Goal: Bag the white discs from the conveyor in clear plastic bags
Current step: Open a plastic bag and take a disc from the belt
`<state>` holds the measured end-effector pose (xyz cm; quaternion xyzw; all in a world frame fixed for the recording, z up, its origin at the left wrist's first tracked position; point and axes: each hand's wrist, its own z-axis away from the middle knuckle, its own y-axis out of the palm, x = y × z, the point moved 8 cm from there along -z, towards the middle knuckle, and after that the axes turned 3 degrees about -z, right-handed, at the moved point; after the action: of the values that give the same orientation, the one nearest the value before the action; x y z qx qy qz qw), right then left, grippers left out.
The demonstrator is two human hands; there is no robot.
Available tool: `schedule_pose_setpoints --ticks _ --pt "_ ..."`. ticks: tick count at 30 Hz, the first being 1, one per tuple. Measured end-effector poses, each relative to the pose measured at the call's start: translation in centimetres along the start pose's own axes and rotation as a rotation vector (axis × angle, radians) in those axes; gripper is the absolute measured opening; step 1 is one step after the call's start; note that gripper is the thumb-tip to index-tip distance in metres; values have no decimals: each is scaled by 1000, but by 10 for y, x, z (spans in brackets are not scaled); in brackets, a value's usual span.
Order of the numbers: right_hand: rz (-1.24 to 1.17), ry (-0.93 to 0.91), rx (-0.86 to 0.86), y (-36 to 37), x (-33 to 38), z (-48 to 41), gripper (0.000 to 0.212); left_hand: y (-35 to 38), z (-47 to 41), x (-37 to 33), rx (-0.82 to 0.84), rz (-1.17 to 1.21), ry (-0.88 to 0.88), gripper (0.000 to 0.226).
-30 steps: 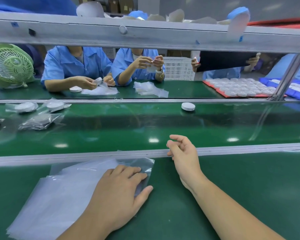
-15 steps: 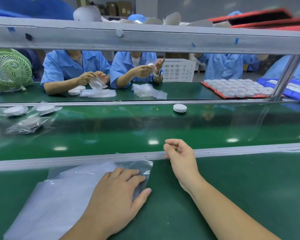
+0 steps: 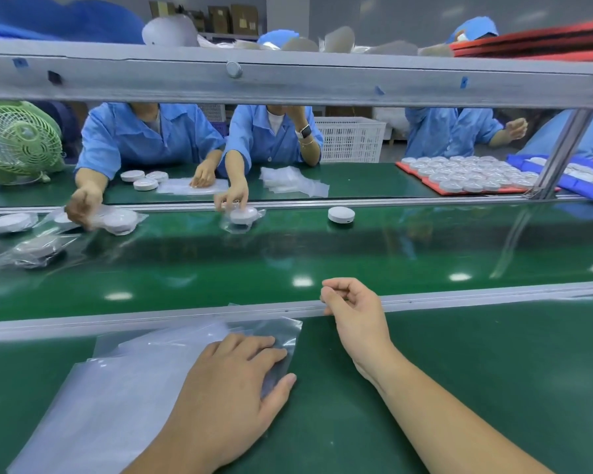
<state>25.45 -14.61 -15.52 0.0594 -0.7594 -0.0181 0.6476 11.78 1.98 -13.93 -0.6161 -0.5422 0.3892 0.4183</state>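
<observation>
1. On a packing line, the left hand lies flat with straight fingers, pressing down on a stack of clear bags on the near green bench.
2. The right hand rests its edge on the metal rail between bench and belt. Its fingers curl loosely toward the thumb and it appears to hold nothing, though the palm is partly turned away.
3. One bare white disc sits on the far side of the belt, close to the far rail. It is well apart from both hands and roughly in line with the right one.
4. Across the belt sit workers in blue coats. One worker's hand touches a bagged disc at the belt's far edge. Another's hand, blurred, rests on a second bagged pair further left.
5. More bagged discs lie near the belt's left end, some flat and some crumpled.
6. On the far bench, three loose discs lie beside sheets of clear plastic.
7. At the right of the far bench, a red tray is packed with rows of discs, with a blue tray just beside it.
8. A green fan stands at the far left, and a white crate sits behind the workers.
9. A grey beam crosses the top of the view.
</observation>
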Motion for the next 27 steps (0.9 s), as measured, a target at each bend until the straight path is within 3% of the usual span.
schedule_pose_setpoints --ticks 13,27 --pt "7 1 0 1 -1 0 10 4 0 3 61 46 -27 54" --pt "18 -2 17 2 -1 0 20 4 0 3 24 31 -23 47"
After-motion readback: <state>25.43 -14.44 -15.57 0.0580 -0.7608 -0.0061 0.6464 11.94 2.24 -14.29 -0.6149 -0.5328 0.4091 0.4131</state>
